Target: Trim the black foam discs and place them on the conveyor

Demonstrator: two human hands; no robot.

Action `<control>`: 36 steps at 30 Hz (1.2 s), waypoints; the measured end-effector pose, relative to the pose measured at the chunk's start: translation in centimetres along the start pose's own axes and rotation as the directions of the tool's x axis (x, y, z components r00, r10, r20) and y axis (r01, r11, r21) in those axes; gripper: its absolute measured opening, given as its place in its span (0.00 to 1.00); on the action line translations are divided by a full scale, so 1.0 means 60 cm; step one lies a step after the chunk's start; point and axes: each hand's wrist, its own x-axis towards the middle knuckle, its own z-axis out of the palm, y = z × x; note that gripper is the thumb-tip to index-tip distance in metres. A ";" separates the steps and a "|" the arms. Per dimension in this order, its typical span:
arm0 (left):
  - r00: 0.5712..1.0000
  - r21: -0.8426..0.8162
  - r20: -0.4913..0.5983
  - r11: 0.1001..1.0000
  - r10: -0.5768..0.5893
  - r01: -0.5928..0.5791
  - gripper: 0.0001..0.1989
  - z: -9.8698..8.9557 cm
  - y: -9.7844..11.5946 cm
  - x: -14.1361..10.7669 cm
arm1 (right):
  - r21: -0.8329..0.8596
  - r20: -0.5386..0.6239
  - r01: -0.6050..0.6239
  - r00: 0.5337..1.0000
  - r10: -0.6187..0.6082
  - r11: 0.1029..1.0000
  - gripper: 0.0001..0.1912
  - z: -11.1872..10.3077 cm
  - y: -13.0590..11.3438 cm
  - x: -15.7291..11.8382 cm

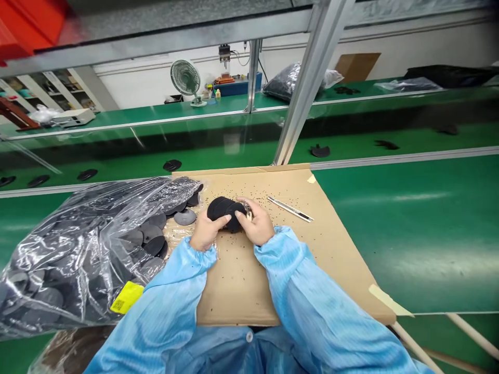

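Over a brown cardboard sheet (234,301), both hands hold black, rounded flat pieces (222,206) that overlap one another. My left hand (206,229) grips their left side, its thumb lying on top. On the right side, my right hand (257,222) presses its thumb on the upper face, fingers curled around the edge. A small pale thing shows by the right fingers; I cannot make out what it is. Right of the hands lies a slim utility knife (290,209). Tiny black specks are scattered over the cardboard.
At left, a clear plastic bag (89,249) with a yellow label (127,297) spills similar dark discs (185,217). Behind the cardboard runs a green conveyor belt (234,150) carrying several black pieces. A metal post (307,88) rises beyond the cardboard's far edge. A fan (185,78) stands farther back.
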 end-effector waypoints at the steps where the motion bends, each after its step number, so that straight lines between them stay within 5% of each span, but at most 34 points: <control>1: 1.000 -0.015 -0.013 1.000 -0.004 0.004 0.24 0.000 -0.001 0.001 | -0.004 0.004 -0.022 1.000 0.023 1.000 0.17 -0.002 0.001 0.002; 6: 0.991 -0.114 -0.125 0.993 -0.049 0.035 0.25 0.000 0.000 0.003 | 0.143 -0.107 -0.196 0.971 0.212 0.970 0.10 0.002 0.008 0.008; 11: 0.999 -0.083 0.022 0.996 -0.032 0.034 0.27 0.009 0.007 -0.004 | 0.441 -0.172 -0.248 0.920 0.352 0.863 0.15 0.023 0.007 0.003; 18: 0.983 -0.133 -0.183 0.990 0.019 -0.044 0.19 0.005 0.003 0.002 | 0.065 0.006 -0.039 0.999 0.039 0.997 0.14 0.020 -0.011 -0.012; 25: 0.999 -0.095 0.017 0.995 -0.043 0.044 0.21 0.009 0.008 -0.009 | 0.011 -0.135 -0.055 0.989 0.056 0.998 0.10 0.024 -0.006 -0.014; 31: 0.995 -0.081 0.032 0.992 -0.093 0.095 0.21 0.014 0.012 -0.013 | -0.054 -0.184 -0.107 0.978 0.096 0.993 0.10 0.025 -0.010 -0.015; 36: 0.999 -0.073 0.038 0.997 -0.023 0.025 0.18 0.011 0.005 -0.009 | -0.099 -0.166 -0.109 0.982 0.091 0.989 0.12 0.028 -0.014 -0.018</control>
